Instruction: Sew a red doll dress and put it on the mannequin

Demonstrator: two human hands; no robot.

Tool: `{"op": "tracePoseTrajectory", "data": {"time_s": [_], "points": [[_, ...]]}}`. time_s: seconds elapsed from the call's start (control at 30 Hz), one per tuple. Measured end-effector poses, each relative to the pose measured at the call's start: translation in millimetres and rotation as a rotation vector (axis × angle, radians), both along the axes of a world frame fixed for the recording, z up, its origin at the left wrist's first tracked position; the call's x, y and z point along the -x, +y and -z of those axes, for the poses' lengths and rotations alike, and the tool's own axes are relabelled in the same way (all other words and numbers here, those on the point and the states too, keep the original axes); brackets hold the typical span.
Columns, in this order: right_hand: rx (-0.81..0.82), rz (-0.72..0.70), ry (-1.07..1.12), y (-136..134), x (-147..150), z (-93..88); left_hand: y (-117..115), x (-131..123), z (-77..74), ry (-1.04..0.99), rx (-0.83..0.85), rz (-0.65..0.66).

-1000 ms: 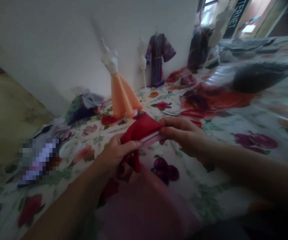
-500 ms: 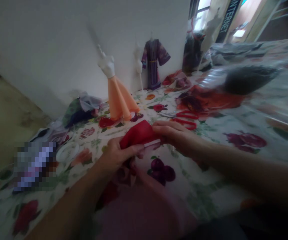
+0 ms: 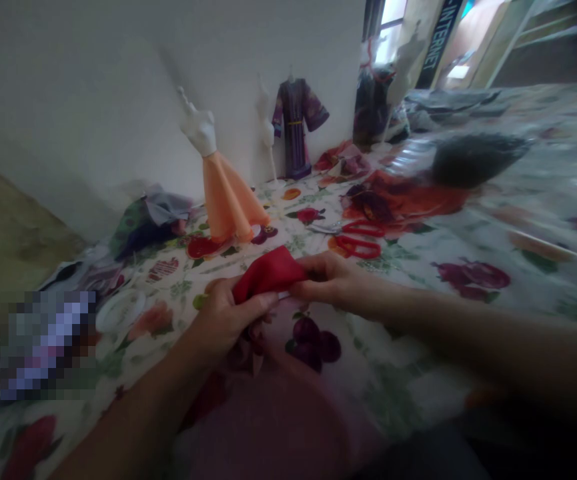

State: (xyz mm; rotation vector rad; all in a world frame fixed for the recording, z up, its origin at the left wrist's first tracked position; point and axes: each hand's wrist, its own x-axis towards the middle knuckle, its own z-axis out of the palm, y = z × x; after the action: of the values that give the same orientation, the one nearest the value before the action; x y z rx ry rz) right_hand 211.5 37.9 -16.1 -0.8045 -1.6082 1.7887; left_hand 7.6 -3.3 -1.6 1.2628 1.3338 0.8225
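Between my two hands, just above the flowered tablecloth [image 3: 393,333], is a small piece of red fabric [image 3: 271,270] with a white strip [image 3: 283,295] along its lower edge. My left hand [image 3: 228,303] is closed on the left side of the fabric, its thumb lying along the white strip. My right hand [image 3: 325,277] pinches the right end, thumb on the near side and fingers behind. Pinkish sheer cloth [image 3: 288,413] spreads below my hands toward me; whether it joins the red piece I cannot tell.
A small white mannequin in a peach skirt [image 3: 231,197] stands beyond my hands. Red-handled scissors [image 3: 361,240] lie to the right, near orange cloth [image 3: 418,200]. A purple robe [image 3: 295,127] stands by the wall. Folded cloths [image 3: 153,213] and a white roll [image 3: 121,310] are at left.
My right thumb has come onto the near edge of the red fabric, covering part of the white strip. The view has shifted slightly, so the scene sits further left.
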Motion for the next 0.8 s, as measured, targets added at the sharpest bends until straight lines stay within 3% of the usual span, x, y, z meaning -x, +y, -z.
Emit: {"op": "tracePoseTrajectory", "data": {"time_s": [0.4,0.6,0.8], "points": [[-0.008,0.146,0.023,4.8,-8.5,-3.7,0.8,2.8,-9.3,-0.101,0.011,-0.124],[0.007,0.007,0.011,-1.0,-3.5,-6.9,-0.5,-1.2,-2.9,-0.128,-0.001,-0.105],[-0.07,0.05,-0.021,3.0,-1.4,-0.3,0.5,-1.1,-2.8,-0.101,-0.01,-0.1]]}}
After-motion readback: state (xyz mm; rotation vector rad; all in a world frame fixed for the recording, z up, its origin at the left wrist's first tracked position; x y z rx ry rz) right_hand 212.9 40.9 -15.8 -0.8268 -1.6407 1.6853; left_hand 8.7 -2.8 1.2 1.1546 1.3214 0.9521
